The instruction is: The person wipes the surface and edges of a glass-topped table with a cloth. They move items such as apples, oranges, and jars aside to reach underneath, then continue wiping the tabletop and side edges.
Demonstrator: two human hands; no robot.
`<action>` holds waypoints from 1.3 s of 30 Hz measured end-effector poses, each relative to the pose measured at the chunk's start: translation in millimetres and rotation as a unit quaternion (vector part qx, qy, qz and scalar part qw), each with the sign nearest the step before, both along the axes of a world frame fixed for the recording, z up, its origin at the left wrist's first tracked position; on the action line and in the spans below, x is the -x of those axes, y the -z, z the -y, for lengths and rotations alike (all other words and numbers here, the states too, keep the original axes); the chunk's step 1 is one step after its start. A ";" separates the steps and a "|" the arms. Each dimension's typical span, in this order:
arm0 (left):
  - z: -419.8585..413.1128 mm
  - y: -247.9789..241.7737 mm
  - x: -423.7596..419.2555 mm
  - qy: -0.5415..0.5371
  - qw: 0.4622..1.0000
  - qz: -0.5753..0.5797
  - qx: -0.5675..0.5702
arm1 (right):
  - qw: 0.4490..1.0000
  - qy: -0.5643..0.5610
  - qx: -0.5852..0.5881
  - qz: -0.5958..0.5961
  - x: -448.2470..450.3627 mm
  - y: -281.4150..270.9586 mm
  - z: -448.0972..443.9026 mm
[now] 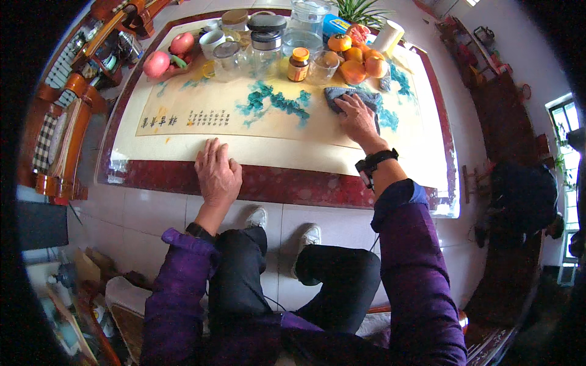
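My right hand (pixel 357 118) lies over a folded grey-blue cloth (pixel 333 95), pressing it against the glass-topped table (pixel 293 183), where a painted scroll (pixel 219 98) shows. My left hand (pixel 219 171) rests palm down near the table's front edge, holding nothing. Just beyond the cloth are a clear glass cup (pixel 323 67), a small jar with an orange lid (pixel 298 66) and a pile of orange fruit (pixel 353 72). Part of the cloth is hidden beneath my right hand.
Along the far side stand a large water-filled glass vessel (pixel 303 32), lidded glass jars (pixel 266 57), a white mug (pixel 212 42), pink-red fruit (pixel 156 64) and a paper roll (pixel 389 36). A wooden chair (pixel 75 132) is at the left.
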State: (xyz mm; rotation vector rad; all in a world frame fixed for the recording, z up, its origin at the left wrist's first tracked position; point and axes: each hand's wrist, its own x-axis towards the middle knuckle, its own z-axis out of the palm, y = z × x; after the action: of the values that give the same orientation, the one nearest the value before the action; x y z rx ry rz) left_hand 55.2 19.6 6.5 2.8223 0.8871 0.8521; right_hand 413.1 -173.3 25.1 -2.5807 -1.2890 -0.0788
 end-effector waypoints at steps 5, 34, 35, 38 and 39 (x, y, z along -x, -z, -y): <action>0.9 -1.2 -0.2 -0.010 1.000 -0.027 -0.007 | 0.999 0.026 0.027 0.022 -51.0 2.8 50.7; -1.6 1.0 2.0 0.012 0.999 -0.049 0.000 | 0.993 0.083 -0.027 0.079 -212.1 14.6 202.8; -2.0 1.0 2.3 0.012 0.999 -0.053 0.000 | 0.994 0.064 -0.034 0.085 -209.6 16.9 194.9; -2.7 1.2 3.1 0.013 0.998 -0.055 0.001 | 0.996 0.064 -0.034 0.061 -215.3 17.8 187.9; -3.4 1.9 2.3 0.014 0.998 -0.054 -0.001 | 0.996 0.056 -0.032 0.062 -221.2 16.5 192.4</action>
State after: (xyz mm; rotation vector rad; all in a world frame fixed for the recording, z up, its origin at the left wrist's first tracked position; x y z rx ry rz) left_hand 52.9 23.0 4.6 2.8992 0.8574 0.7021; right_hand 634.3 -365.7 8.6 -2.6278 -1.1613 -0.3018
